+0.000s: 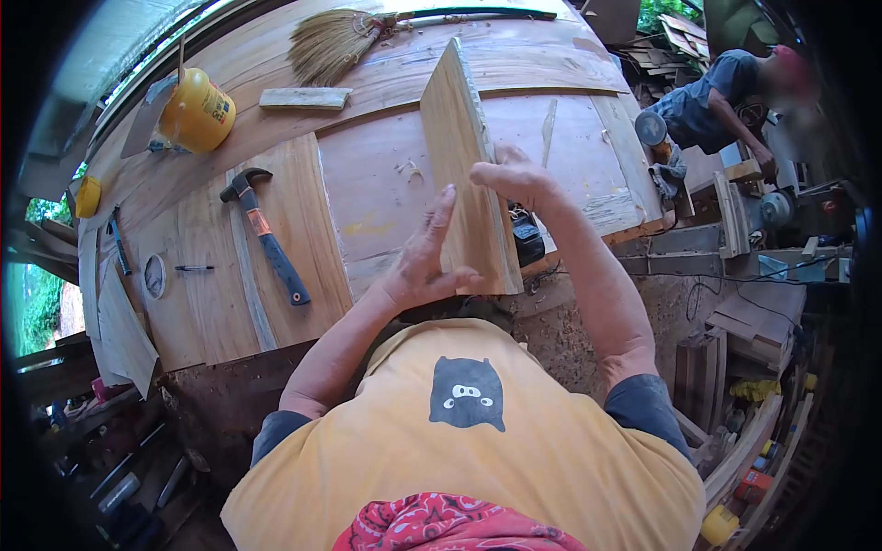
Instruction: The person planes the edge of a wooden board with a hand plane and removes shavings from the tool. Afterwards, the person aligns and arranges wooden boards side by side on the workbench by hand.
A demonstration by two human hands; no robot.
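A wooden board (448, 156) stands on its long edge on the workbench, right in front of me. My left hand (427, 257) is at the board's left face, fingers stretched out and thumb spread toward its near end. On the other side, my right hand (519, 176) grips the board's upper edge, with a digit over the left face and the rest partly hidden. Just right of the board's near end is a dark tool (527, 237), partly covered by my forearm. A hammer (260, 230) with a blue and orange handle lies to the left.
The workbench (202, 303) also carries a straw broom (335, 46), a yellow bucket (197, 110), a wood offcut (304, 98), a pen (194, 268) and a tape roll (155, 275). At right, another person (717, 101) bends near a grinder (777, 209). Cables hang there.
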